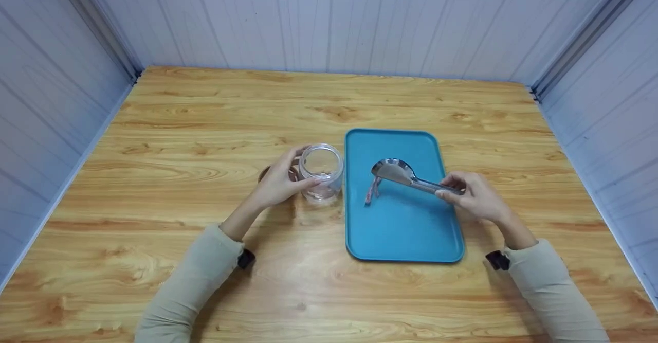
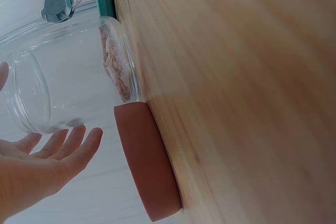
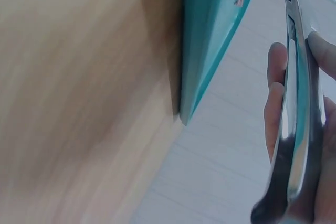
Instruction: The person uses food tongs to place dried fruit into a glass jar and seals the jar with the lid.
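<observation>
My left hand (image 1: 280,182) holds a clear jar (image 1: 321,191) near its rim, thumb on the near side and fingers along the other. The jar stands upright, open at the top, with reddish-brown pieces (image 2: 114,66) lying in its bottom. Over the blue tray (image 1: 401,240), my right hand (image 1: 478,196) grips metal tongs (image 1: 426,184) between thumb and fingers. The tongs' broad head points left toward the jar. From under that head a thin pinkish-red strip (image 1: 368,197) hangs down over the tray.
A round brown lid (image 2: 147,161) lies on the wooden table (image 1: 288,291) beside the jar, partly hidden by my left hand in the head view. The tray's raised rim runs close along the jar's right side. Pale panels (image 1: 329,24) wall the table at the back and sides.
</observation>
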### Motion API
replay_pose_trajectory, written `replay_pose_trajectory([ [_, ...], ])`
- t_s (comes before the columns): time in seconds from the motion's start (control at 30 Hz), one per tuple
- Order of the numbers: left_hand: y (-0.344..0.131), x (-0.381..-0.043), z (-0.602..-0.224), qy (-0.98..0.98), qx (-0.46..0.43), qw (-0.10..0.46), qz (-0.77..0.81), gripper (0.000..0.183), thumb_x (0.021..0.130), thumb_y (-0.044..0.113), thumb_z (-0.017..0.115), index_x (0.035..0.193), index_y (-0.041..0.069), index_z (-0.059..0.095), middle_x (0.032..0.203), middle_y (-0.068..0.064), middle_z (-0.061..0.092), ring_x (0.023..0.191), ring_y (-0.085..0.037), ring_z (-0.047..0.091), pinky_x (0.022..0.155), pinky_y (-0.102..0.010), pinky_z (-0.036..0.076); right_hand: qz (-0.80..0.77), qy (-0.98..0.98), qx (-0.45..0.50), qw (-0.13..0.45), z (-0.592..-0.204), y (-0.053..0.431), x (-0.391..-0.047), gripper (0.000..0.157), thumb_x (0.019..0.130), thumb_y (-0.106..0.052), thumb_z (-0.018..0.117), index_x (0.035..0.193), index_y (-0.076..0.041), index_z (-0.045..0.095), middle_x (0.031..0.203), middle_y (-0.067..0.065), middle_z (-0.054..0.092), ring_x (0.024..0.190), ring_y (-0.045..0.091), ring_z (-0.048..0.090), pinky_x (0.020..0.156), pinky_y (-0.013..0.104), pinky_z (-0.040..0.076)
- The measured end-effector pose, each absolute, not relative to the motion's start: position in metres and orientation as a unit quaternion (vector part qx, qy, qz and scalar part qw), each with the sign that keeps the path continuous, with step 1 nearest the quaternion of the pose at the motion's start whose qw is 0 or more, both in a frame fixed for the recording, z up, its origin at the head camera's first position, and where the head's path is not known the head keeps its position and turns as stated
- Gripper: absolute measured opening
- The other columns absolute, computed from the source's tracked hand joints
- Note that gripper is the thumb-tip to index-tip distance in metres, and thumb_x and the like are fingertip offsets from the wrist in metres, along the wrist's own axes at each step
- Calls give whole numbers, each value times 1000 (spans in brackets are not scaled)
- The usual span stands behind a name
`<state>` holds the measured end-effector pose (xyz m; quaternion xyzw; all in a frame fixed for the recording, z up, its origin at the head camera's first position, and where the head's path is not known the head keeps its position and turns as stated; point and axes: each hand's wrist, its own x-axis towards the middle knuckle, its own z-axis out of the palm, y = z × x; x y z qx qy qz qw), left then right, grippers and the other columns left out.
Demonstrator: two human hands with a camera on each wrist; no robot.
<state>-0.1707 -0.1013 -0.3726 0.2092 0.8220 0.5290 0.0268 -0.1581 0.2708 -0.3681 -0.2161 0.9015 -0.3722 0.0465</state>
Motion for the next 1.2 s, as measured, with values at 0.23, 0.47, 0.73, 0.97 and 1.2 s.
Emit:
replay_pose_trajectory([
  [0.23,-101,-171,-373,823,208,29,528,66,76,9,69,129,-7,34,115,-21,47,84,-27,51,72,-41,45,-369,901,-227,6,-362,273,-164,9,82,-1,60,87,7,60,72,10,58,59,17,50,49,22,40],
  [0.47,-102,-177,-383,820,213,23,531,67,76,11,70,130,-6,34,115,-21,47,85,-29,51,71,-41,45,-366,904,-220,-24,-378,289,-180,11,83,-13,62,86,-2,62,72,3,58,59,15,49,48,23,40],
  [0.73,-107,-192,-409,816,220,19,534,70,75,23,71,132,5,35,116,-12,48,85,-21,52,71,-39,45,-376,897,-224,-57,-369,291,-180,8,82,-14,64,84,-6,63,70,-2,59,54,14,48,45,23,38],
  [0.97,-108,-192,-408,812,221,19,539,72,74,26,72,131,5,35,115,-10,49,88,-18,52,72,-40,45,-370,897,-230,-75,-342,278,-170,5,80,-4,64,84,-1,62,70,3,60,53,14,50,44,21,38],
  [1.2,-107,-192,-408,812,220,22,540,71,74,25,72,132,5,35,115,-10,49,91,-23,52,72,-40,45,-350,902,-236,-89,-317,265,-162,5,79,1,64,83,3,61,67,6,59,51,14,50,42,21,37],
])
